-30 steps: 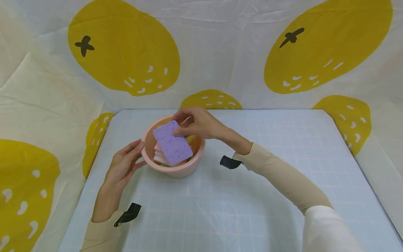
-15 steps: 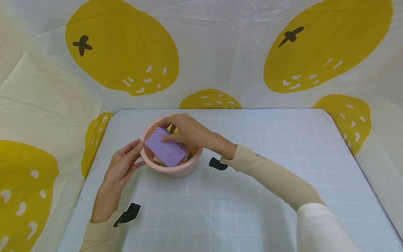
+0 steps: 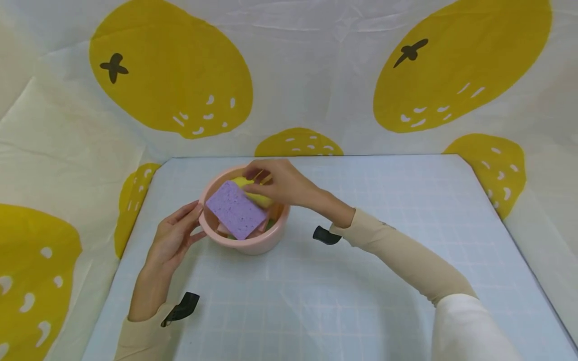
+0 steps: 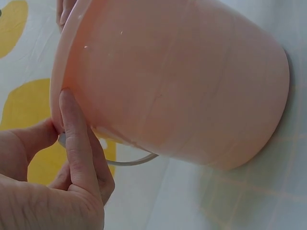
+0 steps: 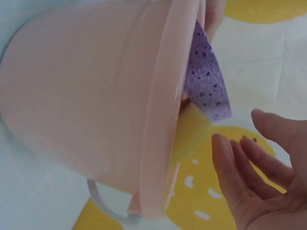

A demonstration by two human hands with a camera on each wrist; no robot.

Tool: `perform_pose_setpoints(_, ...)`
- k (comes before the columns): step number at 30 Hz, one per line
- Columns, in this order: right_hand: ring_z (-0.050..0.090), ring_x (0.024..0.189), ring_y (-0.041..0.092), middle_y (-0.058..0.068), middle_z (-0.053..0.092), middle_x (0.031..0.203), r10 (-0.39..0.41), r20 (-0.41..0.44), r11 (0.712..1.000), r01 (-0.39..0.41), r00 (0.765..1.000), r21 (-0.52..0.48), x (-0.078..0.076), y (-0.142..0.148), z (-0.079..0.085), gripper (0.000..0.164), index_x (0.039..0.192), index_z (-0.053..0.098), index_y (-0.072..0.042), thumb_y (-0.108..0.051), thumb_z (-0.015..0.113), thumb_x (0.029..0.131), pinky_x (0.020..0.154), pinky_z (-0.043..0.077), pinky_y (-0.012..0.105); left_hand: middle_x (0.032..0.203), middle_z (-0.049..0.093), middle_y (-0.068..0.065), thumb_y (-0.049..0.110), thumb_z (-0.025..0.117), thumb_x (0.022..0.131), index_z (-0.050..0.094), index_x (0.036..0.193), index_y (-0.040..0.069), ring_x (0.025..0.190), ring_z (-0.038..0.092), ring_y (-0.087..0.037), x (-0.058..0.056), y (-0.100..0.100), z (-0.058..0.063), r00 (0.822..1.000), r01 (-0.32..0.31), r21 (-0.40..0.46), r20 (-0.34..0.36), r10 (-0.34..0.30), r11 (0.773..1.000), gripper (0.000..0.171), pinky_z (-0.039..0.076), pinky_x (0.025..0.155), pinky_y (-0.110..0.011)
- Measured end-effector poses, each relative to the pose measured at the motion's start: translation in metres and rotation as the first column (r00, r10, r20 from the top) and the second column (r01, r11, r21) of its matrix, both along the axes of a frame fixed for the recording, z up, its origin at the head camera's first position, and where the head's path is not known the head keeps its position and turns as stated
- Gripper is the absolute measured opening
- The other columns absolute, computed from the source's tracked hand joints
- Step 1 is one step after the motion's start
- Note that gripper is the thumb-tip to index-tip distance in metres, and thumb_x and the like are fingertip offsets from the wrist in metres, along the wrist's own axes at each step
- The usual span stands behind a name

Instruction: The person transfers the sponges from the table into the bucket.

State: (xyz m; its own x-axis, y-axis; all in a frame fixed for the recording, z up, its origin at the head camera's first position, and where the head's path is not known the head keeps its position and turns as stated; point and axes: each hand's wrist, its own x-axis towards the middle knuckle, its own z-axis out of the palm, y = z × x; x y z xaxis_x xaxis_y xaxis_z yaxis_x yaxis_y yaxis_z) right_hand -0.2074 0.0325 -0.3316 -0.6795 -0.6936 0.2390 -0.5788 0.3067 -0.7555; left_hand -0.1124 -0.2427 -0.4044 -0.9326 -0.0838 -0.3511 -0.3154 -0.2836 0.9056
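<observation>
A pink bucket [image 3: 259,246] stands at the back left of the table, and my left hand [image 3: 171,243] pinches its rim between thumb and fingers. The left wrist view shows that grip on the rim [image 4: 60,96]. On top of the bucket's contents lies a purple sponge [image 3: 237,210], tilted, one corner poking above the rim in the right wrist view. Behind it sits a yellow sponge-like piece [image 3: 259,199]. Just above both hovers my right hand [image 3: 286,183], holding nothing, its loosely bent fingers apart from the purple sponge in the right wrist view.
Pink and green pieces [image 3: 262,229] show partly beneath the purple sponge. A thin grey handle [image 5: 103,203] hangs at the bucket's side. The pale blue gridded table [image 3: 384,250] meets a white curtain [image 3: 316,75] with yellow fruit prints at the back.
My right hand lowered the purple sponge left into the bucket, let go of it, and moved back up and right. The left hand stays at the rim.
</observation>
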Motion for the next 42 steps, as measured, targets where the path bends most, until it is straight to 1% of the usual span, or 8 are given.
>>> perform_pose_setpoints(15, 0.064, 0.088, 0.017, 0.003, 0.07, 0.094, -0.148, 0.007, 0.986, 0.148, 0.989, -0.076, -0.006, 0.057, -0.011, 0.007, 0.1, 0.072, -0.007, -0.012, 0.074, 0.097, 0.083, 0.059, 0.034, 0.121, 0.066, 0.005, 0.036, 0.08, 0.09, 0.062, 0.137, 0.014, 0.104, 0.065, -0.01, 0.002, -0.009, 0.002, 1.0, 0.0, -0.057, 0.012, 0.001, 0.998, 0.055, 0.06, 0.086, -0.027)
perform_pose_setpoints(20, 0.064, 0.089, 0.018, 0.005, 0.07, 0.096, -0.204, 0.037, 0.976, 0.206, 0.978, -0.069, -0.008, 0.076, -0.017, 0.009, 0.102, 0.072, -0.006, -0.013, 0.074, 0.097, 0.084, 0.058, 0.034, 0.118, 0.069, 0.008, 0.042, 0.079, 0.089, 0.056, 0.145, 0.012, 0.102, 0.065, -0.01, 0.002, -0.012, 0.002, 1.0, 0.017, -0.149, 0.012, -0.015, 0.989, 0.067, 0.06, 0.083, -0.026)
perform_pose_setpoints(23, 0.065, 0.09, 0.019, 0.006, 0.07, 0.097, -0.237, 0.049, 0.969, 0.24, 0.97, -0.06, -0.008, 0.088, -0.021, 0.011, 0.103, 0.072, -0.006, -0.015, 0.074, 0.097, 0.085, 0.058, 0.035, 0.12, 0.068, 0.009, 0.045, 0.077, 0.09, 0.054, 0.147, 0.012, 0.099, 0.066, -0.009, 0.002, -0.012, 0.001, 1.0, 0.022, -0.253, -0.014, -0.027, 0.967, 0.07, 0.061, 0.08, -0.026)
perform_pose_setpoints(28, 0.065, 0.091, 0.019, 0.007, 0.071, 0.098, -0.305, 0.062, 0.951, 0.308, 0.95, -0.036, -0.008, 0.109, -0.029, 0.014, 0.105, 0.072, -0.005, -0.017, 0.074, 0.098, 0.087, 0.058, 0.034, 0.133, 0.058, -0.001, 0.051, 0.064, 0.098, 0.052, 0.149, 0.01, 0.099, 0.066, -0.008, 0.004, -0.012, 0.001, 0.992, 0.052, -0.478, -0.077, -0.1, 0.877, 0.066, 0.061, 0.078, -0.027)
perform_pose_setpoints(32, 0.067, 0.092, 0.019, 0.008, 0.071, 0.1, -0.351, 0.082, 0.935, 0.354, 0.933, -0.027, -0.008, 0.128, -0.036, 0.017, 0.107, 0.071, -0.005, -0.018, 0.074, 0.098, 0.088, 0.057, 0.03, 0.14, 0.056, -0.011, 0.052, 0.055, 0.104, 0.052, 0.149, 0.008, 0.103, 0.063, -0.006, 0.005, -0.014, 0.004, 0.98, 0.044, -0.622, -0.126, -0.155, 0.782, 0.063, 0.059, 0.081, -0.02)
perform_pose_setpoints(35, 0.067, 0.093, 0.02, 0.009, 0.072, 0.102, -0.393, 0.097, 0.918, 0.396, 0.915, -0.019, -0.005, 0.143, -0.042, 0.019, 0.108, 0.071, -0.004, -0.02, 0.073, 0.098, 0.086, 0.055, 0.023, 0.141, 0.058, -0.016, 0.045, 0.052, 0.107, 0.056, 0.145, 0.006, 0.102, 0.059, -0.001, 0.005, -0.016, 0.007, 0.968, -0.006, -0.721, -0.178, -0.176, 0.693, 0.055, 0.053, 0.084, -0.012)
perform_pose_setpoints(39, 0.066, 0.092, 0.021, 0.009, 0.072, 0.102, -0.443, 0.092, 0.895, 0.446, 0.892, -0.018, -0.002, 0.163, -0.051, 0.02, 0.108, 0.07, -0.004, -0.021, 0.073, 0.099, 0.083, 0.053, 0.018, 0.132, 0.065, -0.013, 0.039, 0.054, 0.107, 0.065, 0.136, 0.005, 0.099, 0.056, 0.001, 0.004, -0.02, 0.01, 0.964, -0.113, -0.791, -0.233, -0.126, 0.601, 0.045, 0.046, 0.082, -0.007)
perform_pose_setpoints(42, 0.067, 0.09, 0.02, 0.009, 0.072, 0.101, -0.464, 0.072, 0.883, 0.467, 0.883, -0.038, -0.001, 0.176, -0.06, 0.018, 0.107, 0.069, -0.004, -0.019, 0.073, 0.098, 0.082, 0.054, 0.017, 0.112, 0.071, 0.001, 0.037, 0.061, 0.104, 0.071, 0.125, 0.005, 0.093, 0.058, 0.0, 0.001, -0.023, 0.012, 0.967, -0.196, -0.792, -0.256, -0.022, 0.578, 0.04, 0.047, 0.077, -0.006)
